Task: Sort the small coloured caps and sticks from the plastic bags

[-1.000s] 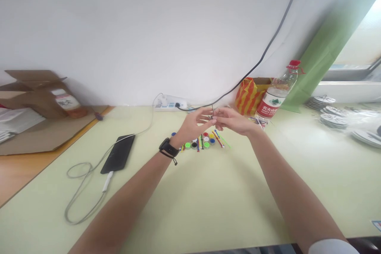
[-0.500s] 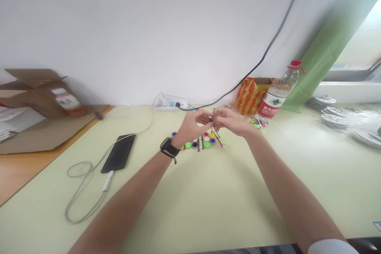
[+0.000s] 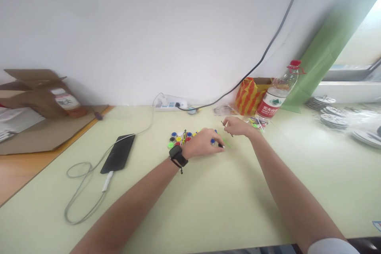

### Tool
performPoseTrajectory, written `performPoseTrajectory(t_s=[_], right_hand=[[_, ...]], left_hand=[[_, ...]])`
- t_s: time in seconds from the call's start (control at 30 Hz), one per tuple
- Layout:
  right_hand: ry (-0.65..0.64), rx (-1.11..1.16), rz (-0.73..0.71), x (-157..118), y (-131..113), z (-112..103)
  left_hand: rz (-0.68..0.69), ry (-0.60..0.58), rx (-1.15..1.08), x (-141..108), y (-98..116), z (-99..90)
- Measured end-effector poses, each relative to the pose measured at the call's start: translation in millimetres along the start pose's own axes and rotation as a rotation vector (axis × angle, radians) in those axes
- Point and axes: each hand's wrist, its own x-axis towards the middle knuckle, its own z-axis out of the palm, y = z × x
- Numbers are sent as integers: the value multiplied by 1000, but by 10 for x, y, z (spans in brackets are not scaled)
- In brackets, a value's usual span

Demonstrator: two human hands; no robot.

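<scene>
The right hand (image 3: 236, 126) is in the air above the far part of the table (image 3: 190, 202), and its thumb and fingers are closed on a thin dark stick (image 3: 223, 123), which is tilted, with one end going out at each side of the fingertips. The left hand (image 3: 201, 143) is lower and nearer to the person, palm down over the small coloured parts. Its thumb and fingers are bent toward a small black piece (image 3: 220, 145); whether they grip this piece or only touch it, I cannot tell. The two hands are apart from each other. A black watch (image 3: 175, 152) is on the left wrist.

Beside the left hand lie round caps (image 3: 174, 135) in blue, white, black, yellow, red and green, and some short sticks (image 3: 183, 137) are among them. The hand hides a part of this group. A green stick (image 3: 227, 143) lies between the two hands.

Behind the right hand stand a red and yellow striped bag (image 3: 248, 96) and a big water bottle (image 3: 274, 99) with a red cap. Near the bottle's base is a small heap of coloured pieces (image 3: 257, 124). A power strip (image 3: 169, 103) is along the wall. To the left, well apart from the hands, lies a black phone (image 3: 118, 154) with a white cable (image 3: 83, 184) plugged in.
</scene>
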Motion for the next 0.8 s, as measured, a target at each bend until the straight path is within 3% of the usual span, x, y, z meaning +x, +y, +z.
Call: performPoseTrajectory(t_s=[0.1, 0.2, 0.47, 0.8], right_hand=[[-95, -45, 12, 31, 81, 45], [-105, -88, -13, 63, 73, 89], [-61, -128, -92, 130, -58, 248], [-188, -29, -49, 86, -103, 252]], left_hand=[[14, -94, 64, -24, -34, 119], [21, -122, 111, -47, -105, 123], [-4, -15, 306, -57, -173, -6], [-42, -41, 307, -88, -233, -34]])
